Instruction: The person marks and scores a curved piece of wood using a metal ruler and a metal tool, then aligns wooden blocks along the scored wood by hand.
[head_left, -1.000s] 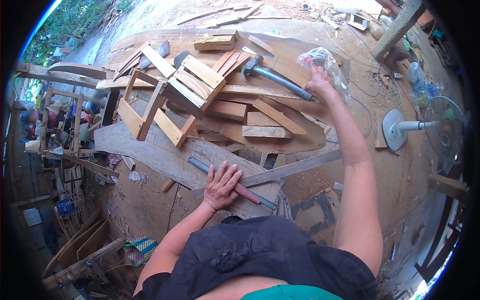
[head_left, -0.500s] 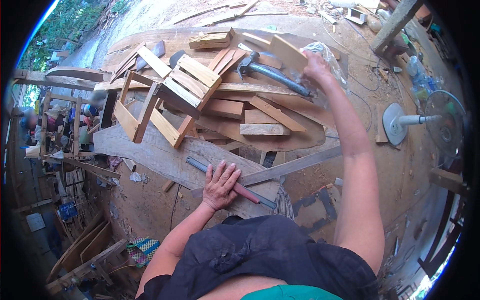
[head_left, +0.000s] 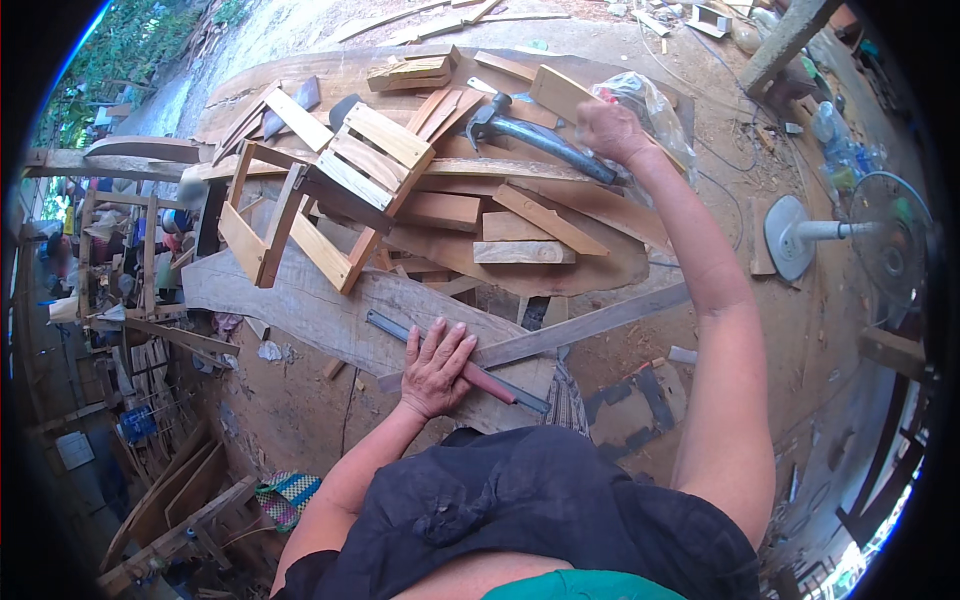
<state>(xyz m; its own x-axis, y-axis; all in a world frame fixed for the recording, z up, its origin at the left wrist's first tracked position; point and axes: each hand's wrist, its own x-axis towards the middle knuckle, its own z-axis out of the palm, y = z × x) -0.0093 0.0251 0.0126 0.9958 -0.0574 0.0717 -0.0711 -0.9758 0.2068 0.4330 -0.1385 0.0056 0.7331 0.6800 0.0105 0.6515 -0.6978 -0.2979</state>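
Reaching out, your right hand point(head_left: 612, 130) is closed around the claw hammer point(head_left: 540, 135) handle's end, near the bench's far edge. It's head-heavy, so choke up slightly. Your left hand point(head_left: 437, 368) lies spread flat on the near plank point(head_left: 330, 310), over a red-handled tool point(head_left: 470, 368).

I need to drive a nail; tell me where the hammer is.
In the head view the hammer lies upper centre-right on the wood offcuts, its handle end at the right hand, beside a clear plastic bag.

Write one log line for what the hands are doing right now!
left hand: flat on file, plank | right hand: grip on plastic bag | beside: hammer
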